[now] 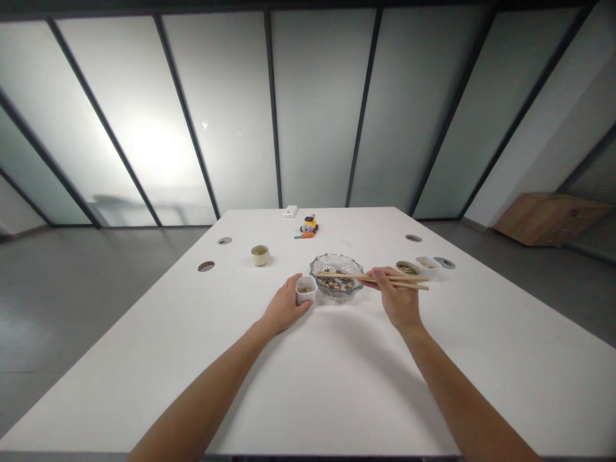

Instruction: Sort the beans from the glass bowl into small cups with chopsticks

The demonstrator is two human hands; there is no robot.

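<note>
My left hand point(283, 307) is wrapped round a small white cup point(307, 290) with a few brownish bits inside, standing on the white table point(337, 385). Just right of it sits a clear glass bowl point(337, 274) filled with mixed dark and light pieces. My right hand point(397, 298) pinches a pair of wooden chopsticks point(370, 278), held almost level, with their tips reaching left over the glass bowl. Right of that hand stand a greenish cup point(407, 267) and a small white cup point(427, 265).
A pale green cup point(260, 255) stands alone at the left. At the far edge lie a small yellow toy point(309, 224), an orange carrot-like piece point(305, 235) and a white box point(290, 211). Round cable holes point(206, 265) dot the tabletop. A wooden cabinet point(548, 218) sits at the right wall.
</note>
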